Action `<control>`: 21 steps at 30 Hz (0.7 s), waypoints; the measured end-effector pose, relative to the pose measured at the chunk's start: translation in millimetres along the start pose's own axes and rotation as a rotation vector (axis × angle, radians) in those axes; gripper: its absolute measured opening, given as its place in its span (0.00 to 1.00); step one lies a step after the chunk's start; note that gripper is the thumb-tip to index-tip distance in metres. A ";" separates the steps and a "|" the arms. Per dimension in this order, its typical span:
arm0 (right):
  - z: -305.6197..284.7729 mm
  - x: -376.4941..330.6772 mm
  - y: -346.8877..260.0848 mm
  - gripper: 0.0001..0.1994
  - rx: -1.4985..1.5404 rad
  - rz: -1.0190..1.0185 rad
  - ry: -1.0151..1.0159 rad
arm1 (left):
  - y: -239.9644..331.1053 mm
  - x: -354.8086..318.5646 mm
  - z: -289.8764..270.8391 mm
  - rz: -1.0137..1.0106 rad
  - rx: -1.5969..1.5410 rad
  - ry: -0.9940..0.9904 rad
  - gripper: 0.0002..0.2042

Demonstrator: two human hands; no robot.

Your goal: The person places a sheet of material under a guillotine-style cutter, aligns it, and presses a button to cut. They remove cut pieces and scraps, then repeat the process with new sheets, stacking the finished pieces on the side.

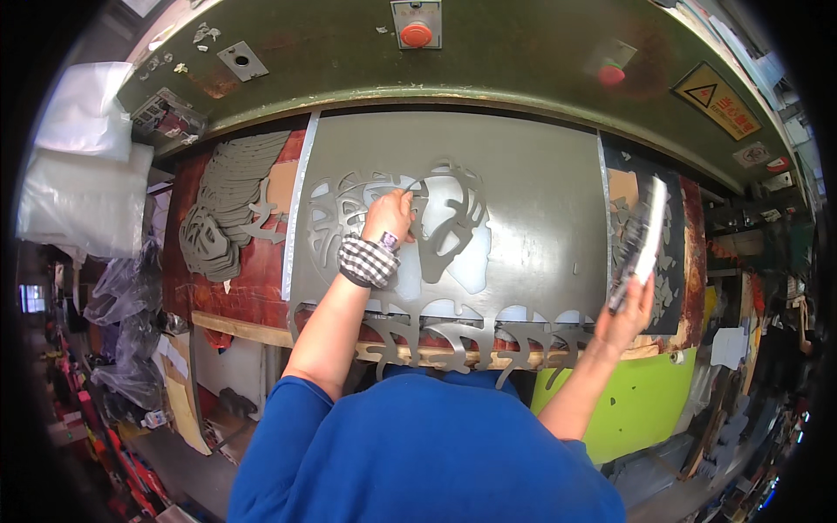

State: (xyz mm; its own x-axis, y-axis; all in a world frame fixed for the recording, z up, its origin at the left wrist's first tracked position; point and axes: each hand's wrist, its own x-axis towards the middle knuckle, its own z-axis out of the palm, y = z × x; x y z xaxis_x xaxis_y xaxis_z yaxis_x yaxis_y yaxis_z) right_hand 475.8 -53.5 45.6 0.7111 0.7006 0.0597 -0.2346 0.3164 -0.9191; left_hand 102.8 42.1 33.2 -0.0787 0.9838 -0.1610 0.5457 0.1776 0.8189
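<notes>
On the grey sheet-covered board [540, 192] lie grey cut-out pieces [449, 248] with curved openings, over pale blue-white patches. My left hand [390, 216], wrist in a checked cuff, is closed with its fingertips at the edge of these pieces, seemingly pinching a thin grey strip. At the board's right side my right hand [626, 312] grips the lower end of a long brush-like thing [647, 231], white along one side and dark along the other. A grey cut-out offcut web [462, 336] hangs over the front edge near my body.
A stack of grey cut pieces [231, 196] lies at the left on the red tabletop [187, 261]. Small grey scraps [667, 270] cover the right side. A green machine beam [523, 61] with a red button [416, 35] spans the back. Clear plastic bags [87, 200] hang left.
</notes>
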 end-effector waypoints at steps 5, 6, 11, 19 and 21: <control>-91.7 6.5 -43.1 0.34 0.751 0.386 0.109 | 34.2 -15.8 -36.8 -0.051 -0.278 -0.170 0.16; -107.0 3.9 -44.2 0.35 0.891 0.505 0.148 | 46.0 -16.6 -50.1 0.253 -0.158 0.006 0.17; -151.7 -23.7 -25.6 0.40 1.302 0.565 0.316 | 87.2 12.6 -115.5 0.438 -0.644 0.022 0.17; -145.0 -18.7 -29.7 0.42 1.408 0.592 0.365 | 105.1 42.3 -226.0 0.447 -1.041 0.488 0.12; -141.5 -17.9 -31.3 0.41 1.276 0.588 0.317 | 98.9 25.5 -234.9 0.395 -0.818 0.664 0.12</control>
State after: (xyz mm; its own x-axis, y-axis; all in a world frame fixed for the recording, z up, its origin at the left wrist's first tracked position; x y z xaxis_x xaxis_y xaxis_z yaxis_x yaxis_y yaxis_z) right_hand 564.2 -166.4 18.3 0.3795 0.8127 -0.4422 -0.8415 0.5019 0.2002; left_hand -41.2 90.3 239.4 -0.5831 0.7489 0.3148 -0.0618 -0.4273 0.9020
